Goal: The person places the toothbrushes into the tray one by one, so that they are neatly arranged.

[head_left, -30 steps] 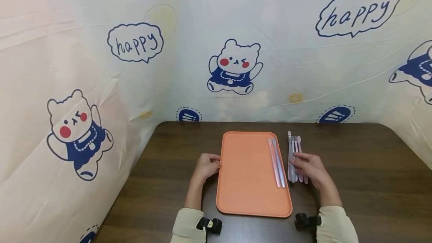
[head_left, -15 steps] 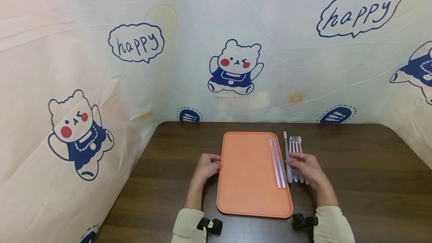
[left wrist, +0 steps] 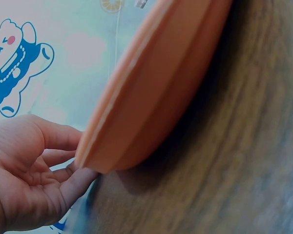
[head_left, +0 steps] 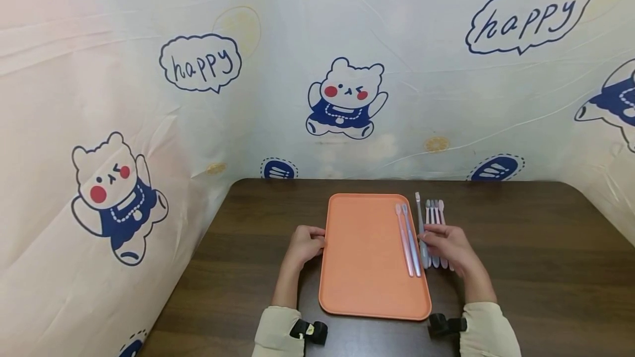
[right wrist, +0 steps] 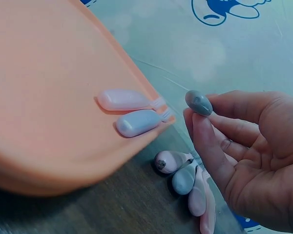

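An orange tray (head_left: 373, 296) lies on the table, with a pink toothbrush (head_left: 404, 244) and a blue toothbrush (head_left: 411, 240) side by side along its right part. My left hand (head_left: 304, 243) holds the tray's left edge; the left wrist view shows thumb and fingers at the rim (left wrist: 118, 87). Between thumb and index finger, my right hand (head_left: 452, 245) pinches a grey-blue toothbrush (right wrist: 198, 103) just off the tray's right edge, its head (head_left: 418, 197) pointing away from me. Beneath and beside that hand lie several more toothbrushes (right wrist: 184, 178) in a row on the table.
Dark wood tabletop (head_left: 545, 258) extends on both sides of the tray. A printed sheet (head_left: 278, 114) with bears and "happy" bubbles hangs behind the table and at its sides. Black wrist cameras (head_left: 309, 331) sit on both sleeves.
My right hand has moved slightly left, bringing the grey-blue toothbrush out of the row and closer to the tray's edge. My left hand has stayed at the tray.
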`<state>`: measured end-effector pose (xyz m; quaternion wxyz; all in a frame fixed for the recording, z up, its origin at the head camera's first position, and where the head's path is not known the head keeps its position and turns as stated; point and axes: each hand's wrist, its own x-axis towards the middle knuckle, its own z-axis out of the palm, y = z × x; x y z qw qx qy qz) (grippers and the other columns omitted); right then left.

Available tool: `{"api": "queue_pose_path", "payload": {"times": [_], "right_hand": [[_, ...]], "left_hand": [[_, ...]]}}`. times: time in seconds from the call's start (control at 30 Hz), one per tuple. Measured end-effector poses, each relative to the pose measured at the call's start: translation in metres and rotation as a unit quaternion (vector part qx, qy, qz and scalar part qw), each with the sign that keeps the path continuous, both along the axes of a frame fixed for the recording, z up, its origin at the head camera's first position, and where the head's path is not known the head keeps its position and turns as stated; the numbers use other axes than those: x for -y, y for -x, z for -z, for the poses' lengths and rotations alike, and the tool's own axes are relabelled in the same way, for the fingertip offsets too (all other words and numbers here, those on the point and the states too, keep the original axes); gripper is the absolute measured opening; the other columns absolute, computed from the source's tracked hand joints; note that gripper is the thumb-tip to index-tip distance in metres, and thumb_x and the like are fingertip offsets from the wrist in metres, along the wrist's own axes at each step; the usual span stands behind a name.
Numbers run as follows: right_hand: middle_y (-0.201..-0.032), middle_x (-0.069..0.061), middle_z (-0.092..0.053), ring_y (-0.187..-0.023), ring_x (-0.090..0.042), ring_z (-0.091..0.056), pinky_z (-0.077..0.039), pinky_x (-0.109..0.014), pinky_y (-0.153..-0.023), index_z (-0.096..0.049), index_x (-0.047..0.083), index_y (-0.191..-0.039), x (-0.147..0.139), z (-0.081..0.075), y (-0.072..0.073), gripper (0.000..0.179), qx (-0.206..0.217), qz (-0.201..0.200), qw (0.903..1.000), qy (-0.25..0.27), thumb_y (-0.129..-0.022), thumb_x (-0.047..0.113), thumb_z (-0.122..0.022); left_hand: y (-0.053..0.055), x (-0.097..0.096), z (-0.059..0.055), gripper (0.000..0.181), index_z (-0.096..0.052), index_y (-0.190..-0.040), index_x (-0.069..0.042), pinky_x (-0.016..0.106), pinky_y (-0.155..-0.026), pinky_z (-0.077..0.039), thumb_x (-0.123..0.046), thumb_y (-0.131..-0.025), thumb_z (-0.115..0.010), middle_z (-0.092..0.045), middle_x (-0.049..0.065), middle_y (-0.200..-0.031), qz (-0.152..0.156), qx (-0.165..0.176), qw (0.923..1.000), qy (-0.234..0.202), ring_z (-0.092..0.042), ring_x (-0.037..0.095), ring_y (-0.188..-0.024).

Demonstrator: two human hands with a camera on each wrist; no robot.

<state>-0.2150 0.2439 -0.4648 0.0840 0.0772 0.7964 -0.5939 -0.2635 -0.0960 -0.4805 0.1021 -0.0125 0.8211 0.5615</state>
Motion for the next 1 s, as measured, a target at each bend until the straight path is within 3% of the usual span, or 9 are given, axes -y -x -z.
{"api": "queue_pose_path", "payload": {"times": [0.13, 0.63, 1.0], "right_hand": [[-0.135, -0.031, -0.062, -0.097, -0.005, -0.067, -0.061, -0.027, -0.086, -0.042, -0.015, -0.146, 0.001, -0.002, 0.000, 0.055, -0.001, -0.005, 1.0000, 0.001, -0.103, 0.015, -0.058], [-0.133, -0.033, -0.062, -0.091, -0.004, -0.067, -0.060, -0.021, -0.077, -0.044, -0.017, -0.143, 0.005, -0.002, 0.001, 0.055, -0.009, -0.012, 0.9999, 0.005, -0.101, 0.014, -0.060], [-0.125, -0.025, -0.069, -0.088, -0.004, -0.067, -0.060, -0.020, -0.075, -0.047, -0.016, -0.142, 0.011, -0.002, 0.002, 0.052, -0.006, -0.008, 0.9999, 0.001, -0.100, 0.013, -0.061]], "left_hand": [[0.000, 0.000, 0.000, 0.028, -0.069, -0.116, 0.012, 0.038, -0.078, -0.064, 0.004, -0.091, -0.059, -0.071, 0.025, -0.109, 0.001, 0.000, 1.0000, 0.000, -0.068, 0.018, -0.088], [0.001, 0.000, 0.001, 0.028, -0.070, -0.115, 0.010, 0.035, -0.076, -0.064, 0.003, -0.091, -0.057, -0.072, 0.023, -0.108, -0.004, 0.003, 1.0000, 0.007, -0.068, 0.017, -0.086], [0.001, 0.001, 0.001, 0.027, -0.070, -0.115, 0.010, 0.035, -0.074, -0.064, 0.003, -0.090, -0.059, -0.072, 0.022, -0.105, -0.001, 0.002, 0.9999, 0.010, -0.067, 0.015, -0.082]]}}
